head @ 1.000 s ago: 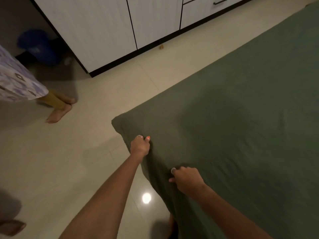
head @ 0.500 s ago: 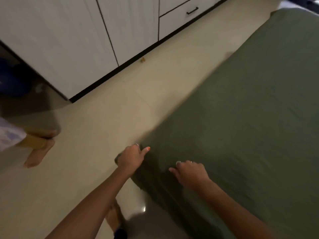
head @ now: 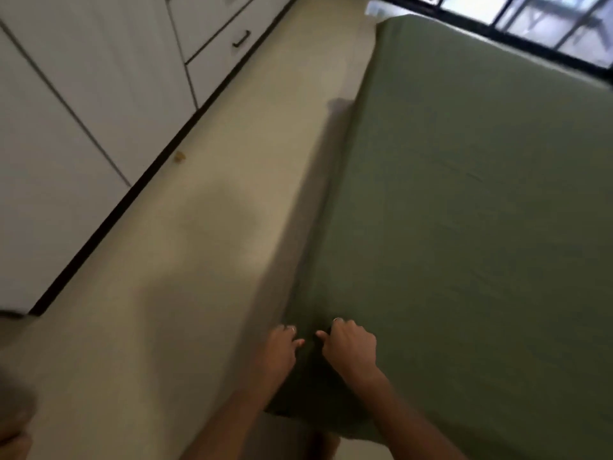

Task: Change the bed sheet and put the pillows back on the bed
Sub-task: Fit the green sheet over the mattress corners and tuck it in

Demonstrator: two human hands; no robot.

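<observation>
Closing together since a moment ago, the left hand (head: 280, 351) and right hand (head: 351, 348) are now gripping the green bed sheet (head: 464, 227) side by side at the bed's near left corner, fingers curled into the fabric. Earlier they were sitting farther apart. The sheet is lying smooth over the bed, its long axis running from near to far toward the window (head: 530, 21). Bare floor (head: 215, 244) is lying open between the bed's left edge and the white wardrobe (head: 83, 111).

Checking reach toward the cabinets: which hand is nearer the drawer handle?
Left. The left hand lies on the handle's side; the right hand sits farther over the green sheet.
</observation>
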